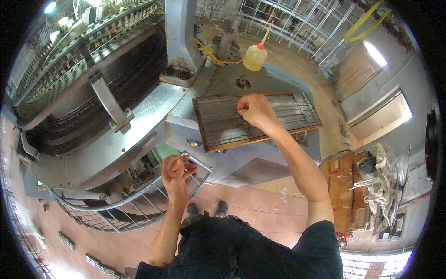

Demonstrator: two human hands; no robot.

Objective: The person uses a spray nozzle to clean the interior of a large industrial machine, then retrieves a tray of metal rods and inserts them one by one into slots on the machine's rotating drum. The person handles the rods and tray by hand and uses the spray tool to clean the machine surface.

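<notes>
A shallow wooden-framed tray [215, 143] lies on the machine's flat top, filled with rows of thin grey metal pieces that look like needles. Over the middle of these rows is my right hand [256, 110], its fingers pinched together at the pieces; whatever is between the fingertips is too small to name. My left hand [175, 173] is raised in front of the machine, left of the tray and above the curved metal rail [153, 193]. Its fingers curl in toward the thumb, and I cannot make out anything held there.
A bottle of yellowish liquid with a red cap [255, 57] stands behind the tray. To the left is a large round knitting machine [111, 104] with a metal bracket. A wire rack [288, 28] stands at the back; a wooden crate [341, 190] sits at right.
</notes>
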